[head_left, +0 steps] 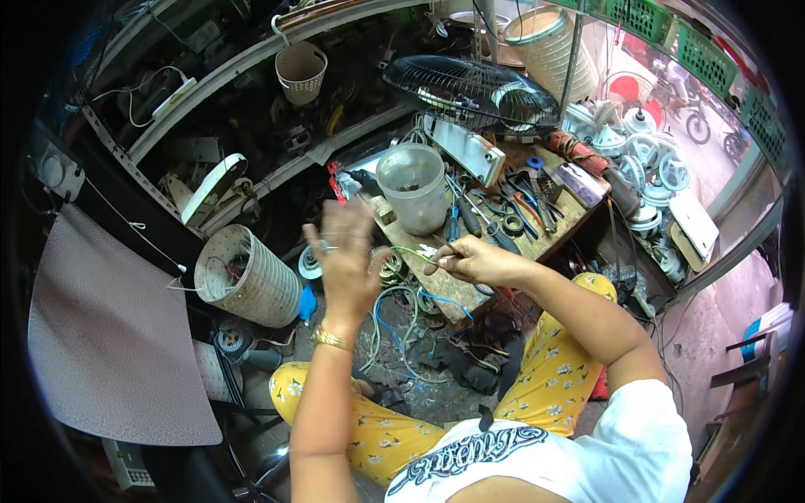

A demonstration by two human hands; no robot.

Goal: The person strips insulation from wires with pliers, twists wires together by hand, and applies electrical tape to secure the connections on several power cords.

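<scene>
My left hand is raised over the near left corner of the workbench, fingers stretched and apart, their tips smeared by motion. A gold bracelet circles that wrist. My right hand is closed in a pinch above the bench front. From its fingertips a thin green wire runs left toward my left hand, with a small white piece at the fingers; I cannot tell how they join. Below, loops of pale and blue cable hang to the floor.
The wooden bench bears a translucent bucket, pliers and screwdrivers, and a black fan guard behind. White fan parts pile at right. A ribbed basket and grey panel stand left.
</scene>
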